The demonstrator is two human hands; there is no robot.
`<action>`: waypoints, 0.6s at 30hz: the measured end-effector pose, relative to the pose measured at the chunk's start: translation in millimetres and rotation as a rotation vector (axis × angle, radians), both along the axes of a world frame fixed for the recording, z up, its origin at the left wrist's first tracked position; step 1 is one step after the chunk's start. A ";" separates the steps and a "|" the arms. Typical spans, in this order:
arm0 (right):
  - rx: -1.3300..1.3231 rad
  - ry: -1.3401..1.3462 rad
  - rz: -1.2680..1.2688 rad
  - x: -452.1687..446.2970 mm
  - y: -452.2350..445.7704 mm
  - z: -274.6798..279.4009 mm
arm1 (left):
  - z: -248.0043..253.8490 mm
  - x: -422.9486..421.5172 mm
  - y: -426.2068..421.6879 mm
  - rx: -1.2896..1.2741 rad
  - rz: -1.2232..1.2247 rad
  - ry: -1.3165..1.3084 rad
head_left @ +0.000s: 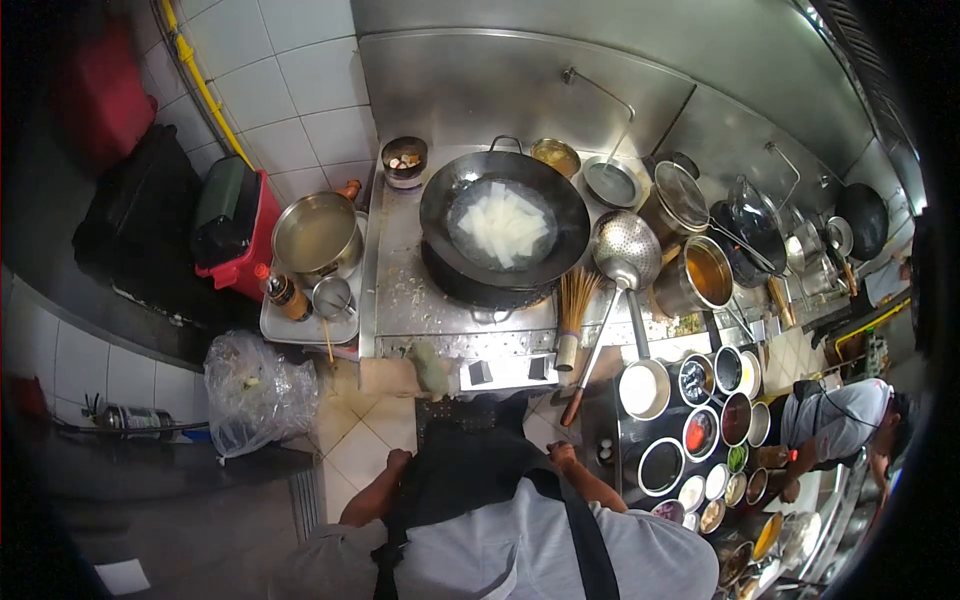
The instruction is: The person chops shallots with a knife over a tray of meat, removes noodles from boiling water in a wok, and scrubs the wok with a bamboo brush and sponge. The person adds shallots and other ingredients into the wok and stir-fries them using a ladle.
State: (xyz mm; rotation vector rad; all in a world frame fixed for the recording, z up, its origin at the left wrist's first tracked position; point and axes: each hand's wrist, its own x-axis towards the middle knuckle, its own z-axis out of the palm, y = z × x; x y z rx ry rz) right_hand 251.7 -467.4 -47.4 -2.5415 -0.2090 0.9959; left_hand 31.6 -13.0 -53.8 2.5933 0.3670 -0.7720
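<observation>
Both of my arms hang beside the black apron. My left hand point(398, 462) is a loosely curled shape at the apron's left edge, its fingers mostly hidden. My right hand point(563, 455) is at the apron's right edge, below the long wooden-handled ladle point(573, 403), not touching it; its fingers are too small to make out. Ahead of me a large black wok point(440, 213) sits on the stove, with white flat pieces point(503, 224) in liquid inside. A bamboo brush point(574, 305) and a perforated strainer point(625, 245) lie right of the wok.
At the left are a steel pot point(318, 236), a sauce bottle point(288, 296) and a plastic bag point(258, 390). Several ingredient containers point(661, 466) stand at the lower right. A pot of orange liquid point(708, 272) is beyond the strainer. Another person point(838, 415) works at far right.
</observation>
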 end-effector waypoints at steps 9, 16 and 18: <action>0.253 0.355 -0.644 32.0 43.5 52.1 | 43.6 10.8 -6.4 -0.167 0.285 -0.350; 0.290 0.327 -0.676 33.4 42.4 42.0 | 148.2 112.3 -10.7 -0.193 0.904 -0.787; 0.241 0.292 -0.634 33.1 42.0 47.2 | 156.9 137.9 -9.1 -0.208 0.866 -0.887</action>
